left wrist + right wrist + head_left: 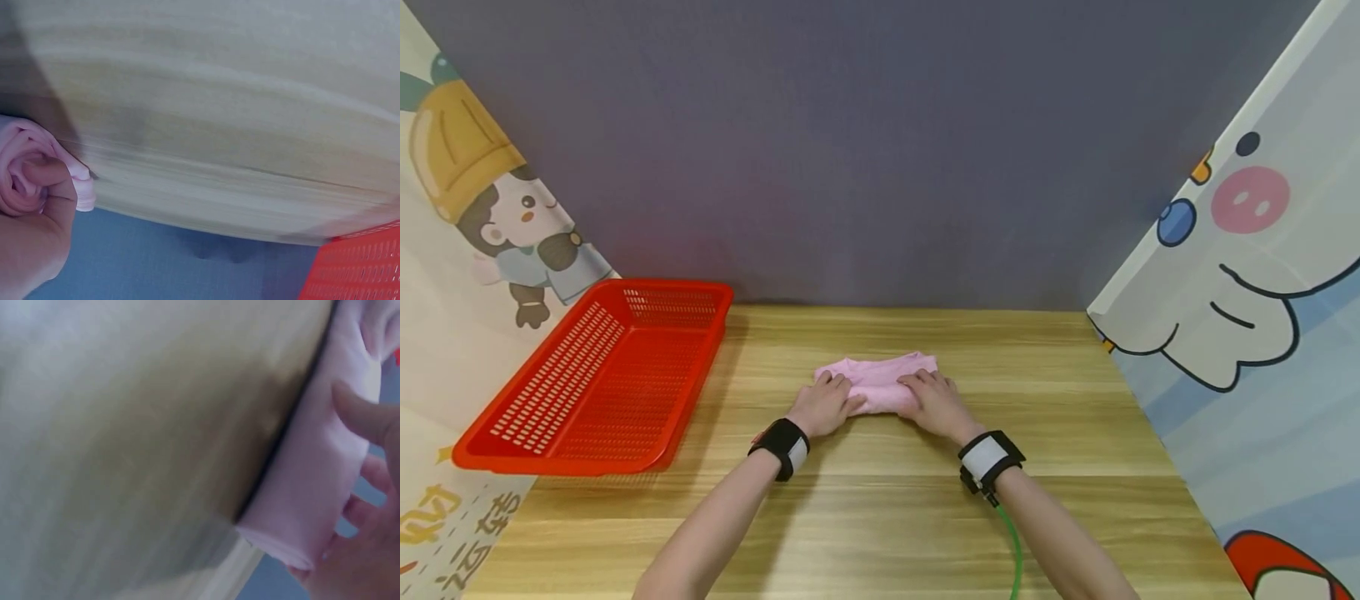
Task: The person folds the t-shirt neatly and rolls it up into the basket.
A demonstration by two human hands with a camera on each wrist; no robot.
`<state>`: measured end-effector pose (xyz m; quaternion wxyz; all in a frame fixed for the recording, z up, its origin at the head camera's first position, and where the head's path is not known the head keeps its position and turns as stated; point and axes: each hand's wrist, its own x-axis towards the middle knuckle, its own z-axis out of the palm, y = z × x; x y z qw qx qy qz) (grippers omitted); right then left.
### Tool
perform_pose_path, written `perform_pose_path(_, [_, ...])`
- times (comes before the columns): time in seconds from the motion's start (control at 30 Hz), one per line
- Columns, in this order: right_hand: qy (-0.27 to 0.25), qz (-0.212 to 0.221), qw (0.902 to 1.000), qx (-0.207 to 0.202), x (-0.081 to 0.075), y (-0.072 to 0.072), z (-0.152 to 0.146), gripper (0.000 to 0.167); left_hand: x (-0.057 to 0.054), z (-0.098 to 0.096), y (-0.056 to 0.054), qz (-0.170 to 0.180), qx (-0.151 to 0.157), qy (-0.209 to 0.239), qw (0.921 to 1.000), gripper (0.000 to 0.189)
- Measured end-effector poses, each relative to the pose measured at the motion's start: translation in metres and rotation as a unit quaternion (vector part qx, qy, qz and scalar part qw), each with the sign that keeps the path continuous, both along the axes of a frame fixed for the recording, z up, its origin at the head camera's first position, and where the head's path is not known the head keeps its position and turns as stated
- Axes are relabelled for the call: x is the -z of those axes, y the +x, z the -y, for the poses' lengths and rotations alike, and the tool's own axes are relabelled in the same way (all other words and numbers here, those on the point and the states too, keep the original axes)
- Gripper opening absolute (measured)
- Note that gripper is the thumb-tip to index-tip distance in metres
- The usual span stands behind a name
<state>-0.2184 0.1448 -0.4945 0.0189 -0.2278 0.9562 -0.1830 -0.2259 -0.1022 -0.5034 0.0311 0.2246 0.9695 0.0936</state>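
A pink cloth [880, 385], partly rolled up, lies on the wooden table in front of the person. At its left end the left hand [820, 406] grips the roll; the left wrist view shows a finger bent against the coiled layers of the cloth [80, 186]. The right hand [942, 407] holds the opposite end. In the right wrist view its thumb [359, 415] lies over the rolled cloth [306, 481], and the other fingers are behind the roll, partly hidden by it. A flap of cloth spreads beyond the roll, on the side away from the person.
A red perforated plastic basket [625, 383] stands to the left on the wooden table [880, 517]. A grey panel [880, 150] rises behind the table, with cartoon-printed sheets on both sides. A green cable [1017, 550] runs from the right wristband.
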Motion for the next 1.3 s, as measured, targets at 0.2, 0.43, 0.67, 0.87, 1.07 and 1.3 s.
perform_pose_path(0.2, [-0.039,-0.033,0.9987,0.003,0.007,0.000,0.002,0.036,0.001,-0.003,-0.003,0.014,-0.024,0.000,0.9996,0.051])
perform_pose_path(0.43, [-0.094,0.015,0.9953,-0.016,0.010,-0.015,-0.003,0.030,0.014,0.000,0.007,-0.146,0.007,-0.047,0.9882,0.051])
perform_pose_path(0.67, [-0.142,0.050,0.9826,-0.108,0.005,-0.030,-0.011,0.016,0.026,-0.001,0.014,-0.243,0.032,-0.096,0.9647,0.055])
perform_pose_path(0.87, [-0.133,0.068,0.9846,-0.090,0.003,-0.029,-0.011,0.016,0.025,-0.004,0.008,-0.213,0.026,-0.034,0.9762,0.038])
perform_pose_path(1.07, [-0.075,0.047,0.9960,0.008,0.006,-0.015,-0.006,0.048,0.015,-0.006,0.000,-0.142,0.019,-0.014,0.9896,0.035])
perform_pose_path(1.3, [0.020,-0.037,0.9967,0.069,0.004,0.000,0.007,0.050,0.006,-0.006,-0.011,-0.049,-0.002,-0.009,0.9988,0.037])
